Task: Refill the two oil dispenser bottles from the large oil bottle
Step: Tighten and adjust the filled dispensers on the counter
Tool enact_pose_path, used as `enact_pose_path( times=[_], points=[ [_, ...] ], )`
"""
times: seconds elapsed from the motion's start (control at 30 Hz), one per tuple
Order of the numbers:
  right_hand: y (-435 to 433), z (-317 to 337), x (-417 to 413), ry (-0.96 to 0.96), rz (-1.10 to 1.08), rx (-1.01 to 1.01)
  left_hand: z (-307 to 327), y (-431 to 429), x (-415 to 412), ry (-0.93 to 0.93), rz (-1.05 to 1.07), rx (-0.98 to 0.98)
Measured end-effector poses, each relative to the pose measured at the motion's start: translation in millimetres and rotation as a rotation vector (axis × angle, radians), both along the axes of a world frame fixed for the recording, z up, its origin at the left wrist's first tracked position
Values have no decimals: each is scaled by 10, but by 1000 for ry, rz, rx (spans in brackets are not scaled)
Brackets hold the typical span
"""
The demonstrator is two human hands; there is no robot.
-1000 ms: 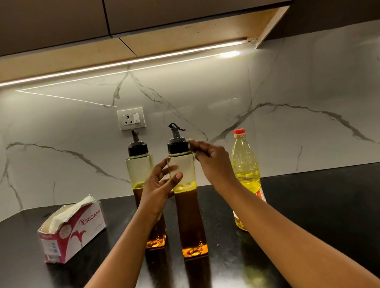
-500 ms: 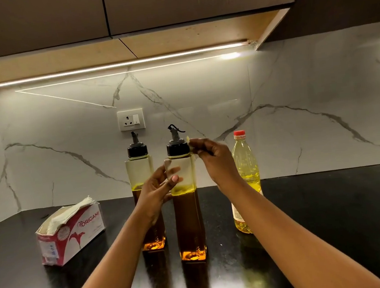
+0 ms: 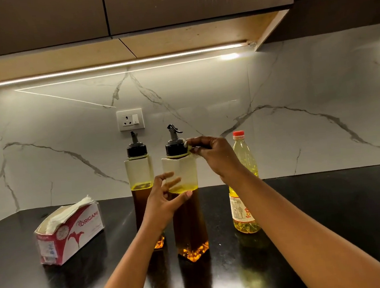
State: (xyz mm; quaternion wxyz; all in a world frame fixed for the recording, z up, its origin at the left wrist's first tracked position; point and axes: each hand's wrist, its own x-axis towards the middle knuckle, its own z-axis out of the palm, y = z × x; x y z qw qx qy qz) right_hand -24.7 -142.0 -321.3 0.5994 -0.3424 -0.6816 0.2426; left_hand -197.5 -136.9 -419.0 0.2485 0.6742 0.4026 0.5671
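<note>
countertop point(image 3: 332, 211): glossy black | backsplash point(image 3: 65, 124): polished marble-look | dispenser bottle point(image 3: 189, 221): clear, smooth; cap point(image 3: 175, 147) black plastic | large oil bottle point(image 3: 244, 161), 3 o'clock: clear plastic | tissue pack point(image 3: 76, 233), 9 o'clock: shiny film

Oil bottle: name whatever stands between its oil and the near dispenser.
Two caps: the red cap sits on the oil bottle, and the black spout cap is on the near dispenser, held by the right hand.

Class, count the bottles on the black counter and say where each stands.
3. The left dispenser bottle stands at left; middle dispenser bottle, nearest, is held by the left hand and right hand; large oil bottle stands right, behind the right forearm. None seems hidden.
</note>
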Motion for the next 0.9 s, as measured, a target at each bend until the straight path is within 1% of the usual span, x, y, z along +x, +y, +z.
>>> enact_pose_path(
  times=[0.1, 0.17, 0.3, 0.4, 0.53, 0.77, 0.83, 0.9],
  points=[
    [-42, -54, -19, -57, -62, 54, -17, 8, -7, -78, -49, -6],
    [-41, -29, -45, -82, -97, 40, -18, 18, -16, -96, -82, -16],
    [-36, 47, -57, -73, -8, -94, -13, 12, -112, -94, -160, -63],
    [-73, -7, -22, -87, -58, -43, -36, 3, -125, -103, -192, -97],
    [-97, -81, 30, -116, -117, 19, -102, -15, -86, -112, -177, -70],
    [-92, 57, -25, -171, -44, -70, -75, -41, -94, -165, -246, -130],
    [-124, 24, -6, -144, -61, -46, -102, -50, -81, -168, -231, -104],
    [-158, -34, 26, -108, -69, -27, -133, -90, -11, -177, -177, -20]
  ],
)
